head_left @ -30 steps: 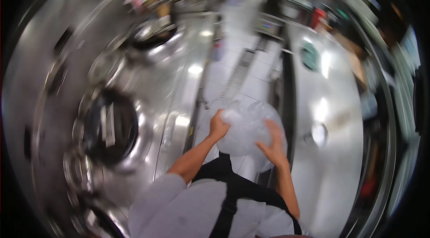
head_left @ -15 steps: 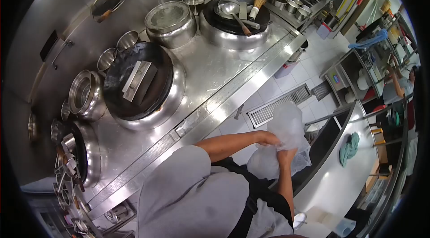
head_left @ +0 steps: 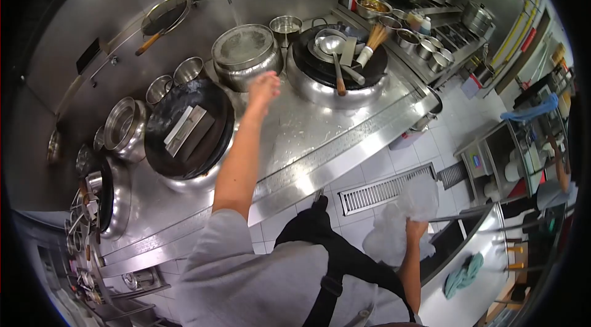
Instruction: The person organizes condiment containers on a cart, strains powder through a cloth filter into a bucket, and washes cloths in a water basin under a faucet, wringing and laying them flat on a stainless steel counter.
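Observation:
My left hand (head_left: 265,90) is stretched out over the steel stove top, beside the large round pot (head_left: 246,50) of water under the running tap (head_left: 233,5). Its fingers look curled together, and what they hold, if anything, is too small to make out. Low on the right, my right hand (head_left: 417,228) grips a translucent plastic bag (head_left: 420,196), whose lower part hangs on the near side. To the left of my forearm sits a black wok (head_left: 184,105) with metal pieces in it. Another wok (head_left: 301,59) holds ladles and a bamboo brush (head_left: 373,44).
A strainer (head_left: 165,16) hangs on the back wall. Steel pots (head_left: 425,50) and burners stand at the upper right. A floor drain (head_left: 381,191) lies beyond my feet. A green cloth (head_left: 463,276) rests on the right counter. Another person (head_left: 554,194) is at the far right.
My left hand has let go of the bag and moved up and left over the stove. My right hand still holds the bag, lower and farther right in view. The view has shifted.

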`<action>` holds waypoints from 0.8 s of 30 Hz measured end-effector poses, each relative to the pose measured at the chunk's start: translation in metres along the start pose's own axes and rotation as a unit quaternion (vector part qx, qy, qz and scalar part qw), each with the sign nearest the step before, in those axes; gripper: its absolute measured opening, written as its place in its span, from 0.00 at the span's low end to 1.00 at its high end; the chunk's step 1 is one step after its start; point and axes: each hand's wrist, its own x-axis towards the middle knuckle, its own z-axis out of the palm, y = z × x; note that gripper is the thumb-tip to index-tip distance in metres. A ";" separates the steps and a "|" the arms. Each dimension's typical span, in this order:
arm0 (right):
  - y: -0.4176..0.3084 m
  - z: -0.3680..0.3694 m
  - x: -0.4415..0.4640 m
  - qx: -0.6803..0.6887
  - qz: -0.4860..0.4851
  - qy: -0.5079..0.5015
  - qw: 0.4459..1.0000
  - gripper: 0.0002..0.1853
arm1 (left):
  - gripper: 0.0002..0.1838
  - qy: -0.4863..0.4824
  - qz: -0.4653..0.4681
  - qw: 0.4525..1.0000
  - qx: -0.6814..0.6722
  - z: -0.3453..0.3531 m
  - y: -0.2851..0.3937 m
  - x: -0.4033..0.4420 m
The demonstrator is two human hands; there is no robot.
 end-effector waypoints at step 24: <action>0.013 -0.041 0.092 -0.465 0.312 -0.327 0.761 0.25 | 0.35 0.213 0.193 0.957 -0.046 -0.025 0.112 0.549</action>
